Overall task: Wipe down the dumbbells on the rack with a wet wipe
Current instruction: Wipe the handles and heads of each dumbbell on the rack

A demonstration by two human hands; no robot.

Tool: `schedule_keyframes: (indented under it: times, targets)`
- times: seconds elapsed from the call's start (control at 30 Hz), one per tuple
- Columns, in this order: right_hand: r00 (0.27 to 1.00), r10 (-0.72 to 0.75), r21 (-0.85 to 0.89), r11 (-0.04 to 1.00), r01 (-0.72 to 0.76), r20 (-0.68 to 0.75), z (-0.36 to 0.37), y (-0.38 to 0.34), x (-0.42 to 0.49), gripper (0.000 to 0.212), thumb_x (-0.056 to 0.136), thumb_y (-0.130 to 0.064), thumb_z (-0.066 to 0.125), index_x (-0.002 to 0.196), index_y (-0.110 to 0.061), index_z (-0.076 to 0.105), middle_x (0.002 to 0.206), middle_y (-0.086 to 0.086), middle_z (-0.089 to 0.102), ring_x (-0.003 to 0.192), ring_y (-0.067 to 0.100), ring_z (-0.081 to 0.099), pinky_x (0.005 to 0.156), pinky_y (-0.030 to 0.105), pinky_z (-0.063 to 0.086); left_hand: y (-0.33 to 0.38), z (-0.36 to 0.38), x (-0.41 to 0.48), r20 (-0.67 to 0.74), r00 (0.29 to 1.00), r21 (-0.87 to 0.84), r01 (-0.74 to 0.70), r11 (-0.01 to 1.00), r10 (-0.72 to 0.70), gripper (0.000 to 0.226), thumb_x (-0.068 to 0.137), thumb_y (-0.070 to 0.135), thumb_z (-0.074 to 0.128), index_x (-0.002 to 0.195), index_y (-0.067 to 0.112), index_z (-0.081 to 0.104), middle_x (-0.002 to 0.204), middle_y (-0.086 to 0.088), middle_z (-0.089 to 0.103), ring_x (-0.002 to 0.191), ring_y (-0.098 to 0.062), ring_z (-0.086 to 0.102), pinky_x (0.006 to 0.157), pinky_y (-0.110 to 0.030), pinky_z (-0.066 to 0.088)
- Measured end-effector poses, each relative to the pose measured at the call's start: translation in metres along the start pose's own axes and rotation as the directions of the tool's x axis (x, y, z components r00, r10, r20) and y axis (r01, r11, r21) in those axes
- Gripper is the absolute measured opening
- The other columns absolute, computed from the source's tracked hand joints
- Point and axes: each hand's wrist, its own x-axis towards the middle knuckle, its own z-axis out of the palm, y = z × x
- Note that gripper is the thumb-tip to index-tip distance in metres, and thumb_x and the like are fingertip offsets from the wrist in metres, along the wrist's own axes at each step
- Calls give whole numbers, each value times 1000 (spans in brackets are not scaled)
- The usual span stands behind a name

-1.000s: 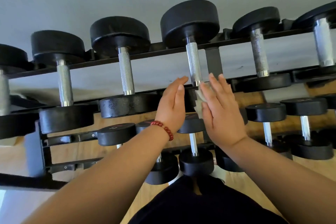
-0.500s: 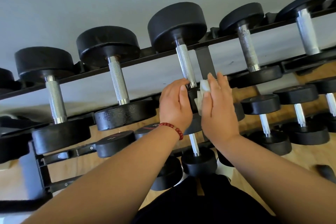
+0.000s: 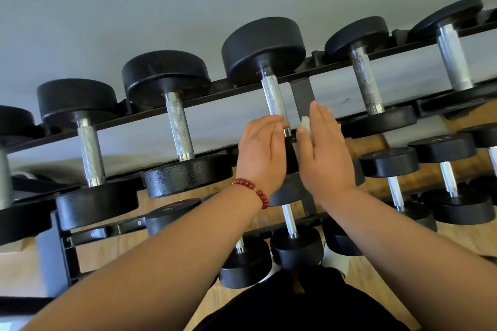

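Under the flat right hand, fingers straight, a wet wipe is pressed against the near head of one dumbbell, only a white edge showing past the palm; just left of it the left hand, a red bead bracelet at its wrist, curls its fingers over that same head, seemingly to steady it; both hands hide the head itself. By my judgement the job is partway at most; no surface shows whether it has been wiped, and one handle right of the hands looks speckled. Around the hands the rack carries a row of big weights on its upper tier; below the wrists its lower tier holds smaller dumbbells.
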Motion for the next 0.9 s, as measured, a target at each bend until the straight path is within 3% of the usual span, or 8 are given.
schedule_keyframes:
  times: [0.13,0.2,0.3,0.4,0.47,0.57,0.73,0.9]
  targets:
    - [989,121,174,979,-105,-86,8,4,-8,51,106,-28,26,154,-11,20,161,1,17,148,7,4,117,18,2,4,5,6,14,999,145,-47,988,45,48,99,30,26,127,10,60,129,-2,58,124,-11,43,111,-30,35]
    - [992,92,176,981,-76,-85,10,5,-15,51,105,-26,26,153,-11,21,160,0,18,146,4,3,118,20,2,3,6,5,8,999,154,-41,987,41,48,99,29,26,128,10,59,130,-3,58,126,-14,44,111,-31,35]
    - [988,154,259,955,-142,-28,1,10,7,47,106,-26,30,150,-10,31,157,6,30,147,14,21,120,28,15,3,7,5,6,1000,170,-30,985,29,48,99,30,26,129,10,58,132,-3,58,127,-13,43,111,-28,32]
    - [957,289,360,889,-283,38,-6,10,23,47,106,-29,32,150,-11,33,153,5,38,141,12,31,110,18,20,3,8,5,-10,1000,185,-27,982,29,47,99,28,28,128,9,59,131,-3,58,126,-12,44,108,-19,28]
    - [980,200,303,934,-190,-1,-3,8,7,49,106,-28,30,152,-10,27,156,5,32,141,7,26,110,14,17,3,8,4,-16,999,191,-24,981,28,47,99,27,28,128,8,60,130,-4,59,125,-13,45,107,-20,28]
    - [993,115,299,948,-109,-1,0,15,-9,49,106,-25,28,152,-10,25,159,4,25,147,12,17,118,21,10,4,9,5,-22,999,186,-21,982,25,47,99,26,29,127,7,60,129,-5,60,124,-16,48,107,-24,32]
    - [981,184,446,874,-191,60,-7,21,13,46,106,-27,30,149,-12,35,153,5,37,143,14,30,120,34,22,6,9,4,-24,1000,204,-4,979,9,48,98,28,28,128,8,60,130,-5,59,126,-17,47,109,-27,31]
    - [998,16,279,960,-33,64,-3,28,-6,50,106,-28,26,153,-13,23,159,-1,19,147,5,10,114,9,1,6,10,3,-38,999,203,-3,979,11,48,99,29,28,127,9,61,131,-4,60,126,-16,47,111,-26,30]
